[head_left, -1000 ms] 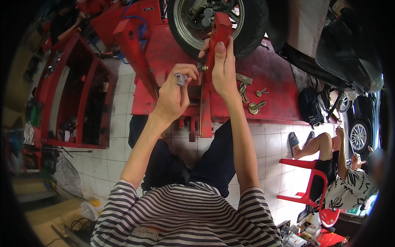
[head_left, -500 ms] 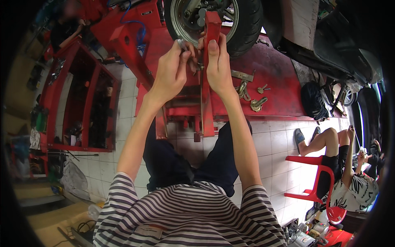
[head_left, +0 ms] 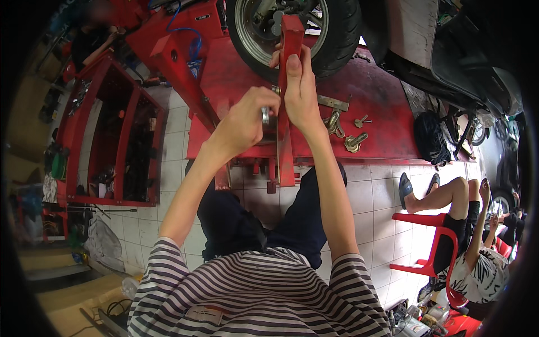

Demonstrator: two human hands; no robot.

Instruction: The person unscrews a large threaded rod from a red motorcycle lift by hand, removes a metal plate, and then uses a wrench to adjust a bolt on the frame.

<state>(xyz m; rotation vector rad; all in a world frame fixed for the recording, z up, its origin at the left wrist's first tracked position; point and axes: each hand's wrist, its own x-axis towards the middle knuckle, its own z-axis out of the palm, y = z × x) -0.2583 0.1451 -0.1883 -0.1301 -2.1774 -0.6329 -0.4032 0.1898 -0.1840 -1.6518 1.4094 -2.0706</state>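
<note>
My left hand (head_left: 245, 121) is closed round a silver metal tool (head_left: 265, 115); only its shiny end shows, so its exact kind is hidden. The fist is just left of a red metal upright (head_left: 292, 35), close to a small bolt-like fitting on it. My right hand (head_left: 301, 92) grips that upright from the right side, thumb along its near face and fingertips curling round behind. Directly behind the upright stands a wheel with a black tyre (head_left: 345, 33). The upright rises at the front of a red metal platform (head_left: 382, 106).
On the platform lie a flat metal bar (head_left: 332, 103), brass-coloured threaded fittings (head_left: 353, 142) and a small bolt (head_left: 362, 121). A second red upright (head_left: 182, 78) leans at left. Beyond are a red shelf rack (head_left: 104, 140) and, at right, a person on a red chair (head_left: 431, 247).
My left hand has come down and toward me with the silver tool, its wrist turning so the tool points downward. My right hand keeps its hold on the upright.
</note>
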